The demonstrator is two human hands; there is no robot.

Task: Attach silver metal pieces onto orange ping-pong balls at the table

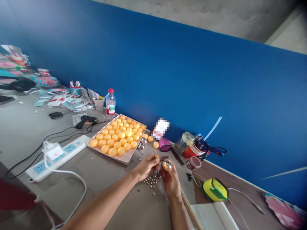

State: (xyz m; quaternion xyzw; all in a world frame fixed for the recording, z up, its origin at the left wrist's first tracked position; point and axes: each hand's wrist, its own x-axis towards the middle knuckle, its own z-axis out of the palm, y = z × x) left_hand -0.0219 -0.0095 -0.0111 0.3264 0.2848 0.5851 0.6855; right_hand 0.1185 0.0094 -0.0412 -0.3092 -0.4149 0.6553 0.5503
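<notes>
In the head view, my right hand [170, 182] is closed around an orange ball [165, 166] whose upper side carries shiny silver pieces. My left hand [148, 165] pinches a thin, flat, dark tool [164, 157] and holds its tip just above the ball. I cannot make out the tool's exact kind. Below both hands, a loose pile of small silver beads [151, 180] lies on the grey table. Ahead and to the left, a shallow white tray [127, 158] holds rows of similar orange balls [117, 145]. A silver-covered clump [142, 144] sits by its right side.
A power strip [72, 147], glue gun [85, 121], scissors [56, 115] and bottle [110, 105] stand or lie on the left. On the right are a glass jar [184, 143], red-lidded tub [193, 163] and yellow-green tape measure-like object [215, 189]. A blue wall [153, 70] rises behind.
</notes>
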